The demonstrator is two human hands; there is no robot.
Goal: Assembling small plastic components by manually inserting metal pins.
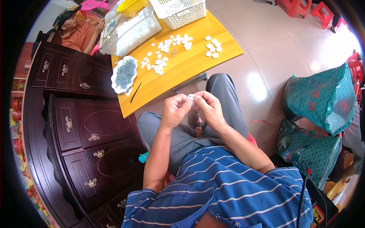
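Above my lap, in front of the table edge, my left hand and my right hand meet fingertip to fingertip. Between them they pinch a small white plastic piece with dark spots or holes. On the yellow wooden table lie many loose white pieces of similar size, and a separate group of white pieces sits near the right end. A white scalloped dish holds a heap of small dark grey metal parts. Thin brownish bits lie among the loose pieces.
A clear bin full of white pieces, a yellow bowl and a white basket stand at the back. A black stick tool lies by the dish. Dark cabinet left; green sacks right. Another person sits far left.
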